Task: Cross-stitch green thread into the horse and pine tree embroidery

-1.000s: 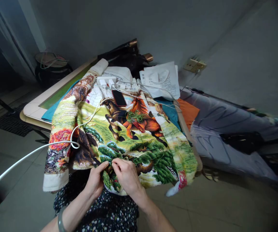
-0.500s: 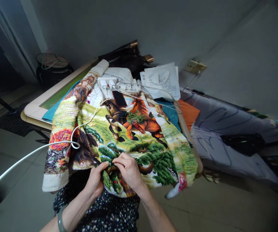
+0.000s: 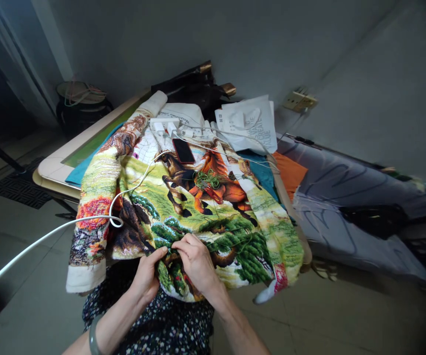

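Observation:
A large cross-stitch cloth (image 3: 205, 217) with horses and green trees is spread over the table and hangs over its near edge. Near that edge my left hand (image 3: 148, 271) grips the cloth, thumb on top and fingers hidden beneath. Close beside it, my right hand (image 3: 194, 259) is closed in a pinch at the stitched surface. What lies between its fingertips is too small to make out; a needle cannot be seen. A tangle of green thread (image 3: 207, 180) rests on the red horse, and loose thread strands trail over the trees to the right.
Rolled cloth (image 3: 100, 197) lies along the left side. A phone (image 3: 183, 151), a white power strip (image 3: 164, 122) and a white bag (image 3: 248, 123) sit toward the back. One thick white cable (image 3: 46, 241) crosses from the left. The table edge (image 3: 53, 170) shows at left.
Both hands stay at nearly the same spot on the cloth, with the right still pinched. The view has shifted very slightly.

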Demonstrator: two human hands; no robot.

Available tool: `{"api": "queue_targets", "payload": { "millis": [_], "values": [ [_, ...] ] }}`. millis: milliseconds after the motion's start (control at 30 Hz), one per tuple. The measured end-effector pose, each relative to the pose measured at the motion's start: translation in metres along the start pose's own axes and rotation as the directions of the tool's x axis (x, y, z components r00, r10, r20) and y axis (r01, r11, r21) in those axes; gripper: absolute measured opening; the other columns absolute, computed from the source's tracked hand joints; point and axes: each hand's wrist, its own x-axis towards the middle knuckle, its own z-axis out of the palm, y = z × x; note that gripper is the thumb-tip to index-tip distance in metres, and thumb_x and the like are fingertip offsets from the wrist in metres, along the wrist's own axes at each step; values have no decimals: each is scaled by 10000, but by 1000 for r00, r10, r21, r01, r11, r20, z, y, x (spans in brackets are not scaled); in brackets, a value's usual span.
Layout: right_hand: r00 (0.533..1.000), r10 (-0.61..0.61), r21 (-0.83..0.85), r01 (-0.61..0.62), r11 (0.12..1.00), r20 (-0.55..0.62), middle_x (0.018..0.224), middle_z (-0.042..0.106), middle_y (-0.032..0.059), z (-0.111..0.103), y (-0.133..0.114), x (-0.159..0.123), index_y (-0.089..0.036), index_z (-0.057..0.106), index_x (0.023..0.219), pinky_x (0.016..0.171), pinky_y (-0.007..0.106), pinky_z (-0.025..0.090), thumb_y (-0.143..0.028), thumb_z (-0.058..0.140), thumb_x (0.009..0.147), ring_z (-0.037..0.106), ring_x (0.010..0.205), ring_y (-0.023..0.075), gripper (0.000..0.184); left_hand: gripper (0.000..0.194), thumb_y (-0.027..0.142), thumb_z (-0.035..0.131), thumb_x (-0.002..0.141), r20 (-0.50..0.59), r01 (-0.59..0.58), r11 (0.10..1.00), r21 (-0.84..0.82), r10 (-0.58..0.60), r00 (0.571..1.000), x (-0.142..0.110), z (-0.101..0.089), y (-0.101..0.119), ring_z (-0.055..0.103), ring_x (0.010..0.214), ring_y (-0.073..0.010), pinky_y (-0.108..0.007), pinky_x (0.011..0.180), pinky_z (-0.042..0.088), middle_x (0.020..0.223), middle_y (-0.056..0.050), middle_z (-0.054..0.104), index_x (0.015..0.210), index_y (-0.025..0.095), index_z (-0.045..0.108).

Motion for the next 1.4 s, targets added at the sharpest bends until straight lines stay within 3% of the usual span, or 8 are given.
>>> {"api": "queue_targets", "payload": {
  "millis": [300,1000,1400],
  "values": [
    [1000,22,84,-24,996,20,813,616,35,-5,6,1,-220,803,966,721,267,481,20,556,900,596,804,179,350,180,151,861,573,-12,0,1000,-6,0,1000,-1,2,0,723,714,-229,-341,760,579,763,-83,794,724,113,771],
    [999,-3,140,8,990,-36,787,634,31,0,-1,-2,-182,766,894,701,255,458,-30,612,897,610,775,170,217,251,177,900,516,-15,-10,1000,-10,10,1000,-3,3,1,682,659,-172,-279,676,550,725,-68,781,719,94,776],
    [1000,-10,200,7,980,12,775,595,16,-8,7,2,-219,802,936,683,248,455,7,574,901,586,775,160,323,220,193,877,562,-10,-14,1000,26,14,1000,-4,3,1,708,680,-229,-361,745,571,728,-87,782,731,97,775]
  ]
}}
